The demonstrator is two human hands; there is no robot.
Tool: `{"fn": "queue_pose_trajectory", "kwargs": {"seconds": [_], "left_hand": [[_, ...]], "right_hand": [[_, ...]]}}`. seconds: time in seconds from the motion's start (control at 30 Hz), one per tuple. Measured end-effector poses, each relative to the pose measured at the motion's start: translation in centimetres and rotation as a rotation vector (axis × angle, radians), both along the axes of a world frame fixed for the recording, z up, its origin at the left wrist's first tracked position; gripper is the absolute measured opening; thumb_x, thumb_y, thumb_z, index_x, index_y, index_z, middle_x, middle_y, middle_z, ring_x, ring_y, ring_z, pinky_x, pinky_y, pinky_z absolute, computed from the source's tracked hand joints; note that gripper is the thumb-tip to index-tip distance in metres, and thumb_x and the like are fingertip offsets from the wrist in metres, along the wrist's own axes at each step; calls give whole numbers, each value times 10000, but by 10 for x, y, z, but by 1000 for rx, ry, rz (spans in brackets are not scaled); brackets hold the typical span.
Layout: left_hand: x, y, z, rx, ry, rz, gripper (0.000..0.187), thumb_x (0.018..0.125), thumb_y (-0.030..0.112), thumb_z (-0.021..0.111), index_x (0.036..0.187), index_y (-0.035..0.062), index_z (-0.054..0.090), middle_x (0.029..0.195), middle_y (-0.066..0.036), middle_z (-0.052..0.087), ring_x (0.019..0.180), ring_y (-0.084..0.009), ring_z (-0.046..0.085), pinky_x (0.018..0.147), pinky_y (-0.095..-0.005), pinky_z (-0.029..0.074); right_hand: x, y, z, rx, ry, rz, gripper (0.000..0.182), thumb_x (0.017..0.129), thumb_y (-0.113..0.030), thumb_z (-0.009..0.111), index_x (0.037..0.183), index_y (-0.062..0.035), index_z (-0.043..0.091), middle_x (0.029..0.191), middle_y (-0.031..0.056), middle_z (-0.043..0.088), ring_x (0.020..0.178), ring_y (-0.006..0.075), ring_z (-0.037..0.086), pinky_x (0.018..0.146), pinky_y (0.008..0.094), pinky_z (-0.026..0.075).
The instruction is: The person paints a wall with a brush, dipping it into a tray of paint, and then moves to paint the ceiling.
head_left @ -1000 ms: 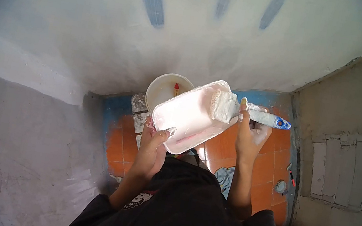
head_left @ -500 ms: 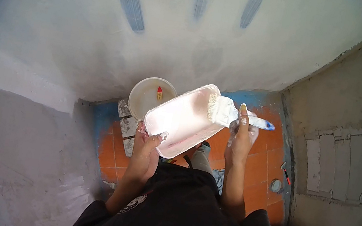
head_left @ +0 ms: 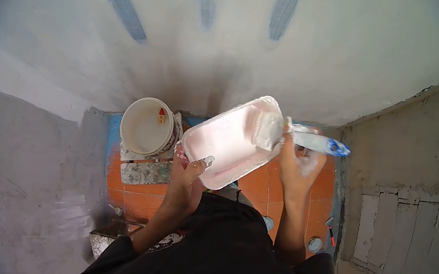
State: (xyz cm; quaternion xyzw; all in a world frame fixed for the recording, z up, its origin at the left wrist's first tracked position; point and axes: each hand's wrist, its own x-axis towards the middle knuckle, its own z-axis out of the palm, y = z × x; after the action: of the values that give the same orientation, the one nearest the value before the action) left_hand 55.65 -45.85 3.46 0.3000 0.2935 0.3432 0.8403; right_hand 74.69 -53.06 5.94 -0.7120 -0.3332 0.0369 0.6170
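Note:
A whitish rectangular paint tray [head_left: 219,144], smeared with white along its rim, is tilted in front of my body. My left hand [head_left: 187,177] is closed on its near left corner, thumb over the inside. In my right hand [head_left: 303,162] is a wide paintbrush [head_left: 319,143] with a white and blue handle, fingers wrapped near its base. White paint coats the bristles, which rest over the tray's far right end. Whitish smears mark both hands.
Left of the tray, a white bucket [head_left: 126,122] with a small red-and-yellow item [head_left: 162,116] stands on a paint-spattered wooden stool [head_left: 146,173]. A wall [head_left: 234,51] with bluish-grey strokes rises ahead. On the orange tiled floor [head_left: 256,181] lies a round lid-like thing [head_left: 315,245].
The view has shifted, so the bucket sits further left and more of the stool shows. The brush has turned a little, its bristles now lower against the tray's far end.

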Motion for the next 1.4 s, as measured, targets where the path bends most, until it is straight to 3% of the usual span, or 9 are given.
{"fn": "queue_pose_trajectory", "kwargs": {"seconds": [0.1, 0.53, 0.7, 0.8, 0.9, 0.97, 1.07, 1.23, 1.4], "left_hand": [[19, -4, 4, -33, -15, 19, 627, 811, 110, 618, 1385, 18, 384, 1306, -131, 532, 1234, -239, 545, 1035, -407, 469], [41, -11, 27, 30, -46, 20, 670, 781, 164, 672, 1372, 6, 399, 1233, -120, 570, 1149, -227, 591, 975, -394, 516], [44, 3, 22, 27, -72, 74, 663, 774, 158, 672, 1368, 0, 425, 1249, -121, 575, 1166, -232, 592, 1035, -404, 488], [50, 17, 22, -13, -100, 69, 663, 769, 146, 668, 1368, -7, 430, 1265, -124, 573, 1180, -238, 588, 1049, -409, 478], [52, 35, 13, 26, -139, 56, 686, 765, 173, 679, 1373, -4, 417, 1267, -137, 566, 1181, -263, 588, 979, -420, 519], [52, 47, 8, 63, -128, 23, 732, 768, 250, 711, 1385, 16, 394, 1268, -152, 552, 1171, -297, 593, 863, -434, 585], [53, 53, 10, 39, -173, 104, 665, 746, 120, 658, 1353, -26, 429, 1260, -149, 572, 1182, -258, 586, 1007, -423, 509], [60, 71, 1, 41, -207, 137, 660, 742, 119, 660, 1340, -36, 430, 1270, -155, 566, 1169, -262, 592, 1031, -403, 485], [62, 79, 7, 67, -208, 140, 647, 755, 98, 642, 1343, -31, 405, 1260, -175, 564, 1134, -294, 611, 958, -433, 535]], "right_hand": [[29, -11, 0, 163, 177, -63, 55, 900, -33, 682, 884, -24, 630, 810, -34, 579, 725, 36, 486, 646, 229, 411], [97, -6, -30, 405, 919, -139, 159, 964, -255, 672, 1009, -107, 636, 813, -53, 566, 692, 44, 514, 559, 213, 378], [116, 22, -17, 442, 1113, 33, 315, 949, -239, 681, 1230, -110, 621, 1024, -17, 629, 909, 110, 605, 721, 268, 532], [147, 57, 9, 455, 916, 141, 326, 936, -210, 697, 1231, -108, 603, 1106, 22, 652, 961, 140, 624, 743, 275, 530], [158, 96, 97, 440, 461, 187, 372, 906, -137, 723, 1240, -49, 586, 1154, 83, 657, 1016, 161, 626, 840, 290, 511], [178, 120, 156, 421, -155, 201, 319, 894, -99, 722, 1184, -3, 632, 1112, 86, 672, 956, 160, 642, 801, 298, 520], [212, 155, 231, 413, -1139, -42, 184, 848, -58, 742, 1002, 37, 710, 988, 143, 694, 808, 237, 676, 699, 328, 539], [251, 200, 289, 378, -1342, -205, 242, 812, -61, 708, 1054, -69, 720, 1021, 116, 696, 880, 295, 670, 733, 366, 548], [264, 205, 199, 213, -1584, -182, 295, 774, -68, 651, 1059, -98, 721, 997, 101, 689, 847, 266, 664, 692, 356, 546]]}}
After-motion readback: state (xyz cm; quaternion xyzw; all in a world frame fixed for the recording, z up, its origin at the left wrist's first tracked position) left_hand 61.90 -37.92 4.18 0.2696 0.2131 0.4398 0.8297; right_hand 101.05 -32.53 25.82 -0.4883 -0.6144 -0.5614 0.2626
